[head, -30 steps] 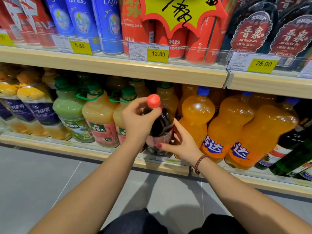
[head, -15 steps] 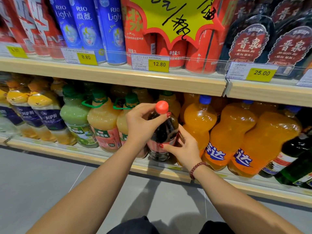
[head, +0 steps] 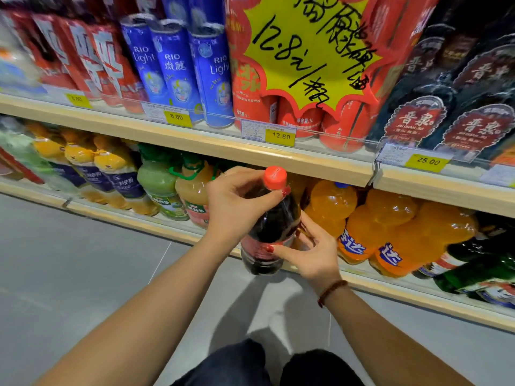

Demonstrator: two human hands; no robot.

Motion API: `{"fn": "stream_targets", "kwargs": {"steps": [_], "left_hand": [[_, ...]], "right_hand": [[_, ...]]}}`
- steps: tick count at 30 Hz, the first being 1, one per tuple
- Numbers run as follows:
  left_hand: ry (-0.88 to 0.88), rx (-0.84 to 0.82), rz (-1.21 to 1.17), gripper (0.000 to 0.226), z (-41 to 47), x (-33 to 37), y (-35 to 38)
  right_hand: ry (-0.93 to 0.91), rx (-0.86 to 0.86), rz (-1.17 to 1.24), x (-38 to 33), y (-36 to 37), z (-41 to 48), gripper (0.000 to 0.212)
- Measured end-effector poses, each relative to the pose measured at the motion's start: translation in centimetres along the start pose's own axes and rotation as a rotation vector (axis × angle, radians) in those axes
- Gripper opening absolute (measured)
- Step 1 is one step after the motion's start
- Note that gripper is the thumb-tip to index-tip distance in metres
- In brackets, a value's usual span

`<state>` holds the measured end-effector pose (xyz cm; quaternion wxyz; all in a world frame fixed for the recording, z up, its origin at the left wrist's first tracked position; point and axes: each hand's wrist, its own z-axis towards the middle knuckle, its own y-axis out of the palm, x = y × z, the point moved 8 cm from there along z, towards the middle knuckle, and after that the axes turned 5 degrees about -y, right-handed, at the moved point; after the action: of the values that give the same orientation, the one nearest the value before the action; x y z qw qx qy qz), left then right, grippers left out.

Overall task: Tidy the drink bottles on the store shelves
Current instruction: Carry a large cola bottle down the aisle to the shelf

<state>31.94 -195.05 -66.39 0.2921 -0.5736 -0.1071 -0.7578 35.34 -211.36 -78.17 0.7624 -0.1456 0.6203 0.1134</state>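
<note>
My left hand grips the cola bottle round its neck, just under the red cap. My right hand holds its red label. The dark bottle leans at the front edge of the lower shelf, beside orange soda bottles.

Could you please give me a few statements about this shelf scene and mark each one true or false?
1. The left hand and right hand both hold the dark cola bottle. True.
2. That bottle is uncapped. False: its red cap is on.
3. Orange soda bottles stand on the lower shelf, to the right of the dark cola bottle. True.
4. The price tag under the red cans reads 8.80. False: that price tag reads 12.80.
5. The bead bracelet sits on the left wrist. False: the bead bracelet is on the right wrist.
</note>
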Motion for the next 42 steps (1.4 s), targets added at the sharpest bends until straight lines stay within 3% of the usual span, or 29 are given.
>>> {"fn": "stream_targets", "kwargs": {"steps": [5, 10, 16, 25, 29, 34, 37, 40, 42], "left_hand": [[-0.121, 0.08, -0.006, 0.032, 0.2, 6.2, -4.6], [-0.132, 0.122, -0.019, 0.033, 1.3, 15.7, -9.0], [-0.074, 0.166, -0.003, 0.033, 4.9, 28.0, -14.1], [-0.186, 0.285, -0.003, 0.019, 9.9, 40.8, -22.8], [-0.221, 0.231, -0.026, 0.03, 11.3, 42.2, -27.4], [-0.347, 0.125, -0.101, 0.054, 9.3, 38.5, -34.9], [-0.471, 0.286, -0.278, 0.05, 6.1, 34.8, -40.2], [-0.459, 0.449, -0.244, 0.03, 3.5, 33.1, -45.3], [-0.472, 0.533, -0.24, 0.045, 2.5, 32.5, -48.4]], "right_hand": [[0.037, -0.047, -0.034, -7.2, 1.9, -1.1, 0.077], [0.047, -0.264, 0.07, -16.2, 5.1, -0.1, 0.094], [0.075, -0.346, 0.221, -28.8, 7.3, 2.1, 0.08], [0.09, -0.371, 0.376, -44.2, 12.2, 5.6, 0.065], [0.171, -0.382, 0.55, -47.9, 17.1, 6.2, 0.047], [0.292, -0.439, 0.683, -50.3, 26.2, 5.6, 0.04], [0.384, -0.5, 0.677, -50.7, 32.1, 4.6, 0.028], [0.457, -0.578, 0.614, -51.0, 37.8, 3.3, 0.037], [0.48, -0.631, 0.569, -51.3, 41.2, 2.6, 0.038]]}}
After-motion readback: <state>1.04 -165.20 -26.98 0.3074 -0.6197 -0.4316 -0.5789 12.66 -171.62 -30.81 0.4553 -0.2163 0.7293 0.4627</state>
